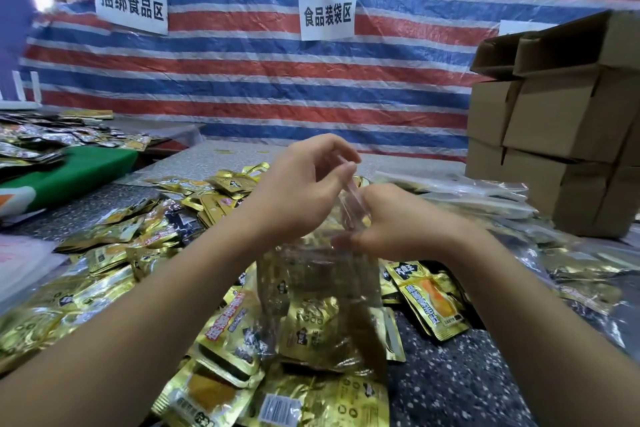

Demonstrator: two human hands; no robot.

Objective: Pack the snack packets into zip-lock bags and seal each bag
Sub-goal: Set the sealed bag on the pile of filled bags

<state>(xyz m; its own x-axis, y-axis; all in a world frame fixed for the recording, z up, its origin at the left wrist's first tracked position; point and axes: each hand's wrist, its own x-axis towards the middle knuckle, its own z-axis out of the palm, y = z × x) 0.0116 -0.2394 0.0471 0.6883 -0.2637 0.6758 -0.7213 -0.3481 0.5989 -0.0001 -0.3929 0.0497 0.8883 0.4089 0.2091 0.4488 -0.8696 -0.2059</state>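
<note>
Your forearms reach over gold snack packets [114, 246] heaped on the speckled tabletop [450, 374]. Both hands pinch the top edge of a clear zip-lock bag [322, 281] that hangs between them with packets inside: left hand [298, 191] higher, right hand [391, 218] lower. Cardboard boxes [561, 121] stand at right.

Two bare forearms reach forward; left hand [304, 184] and right hand [391, 218] meet, fingers curled, pinching something between them.
</note>
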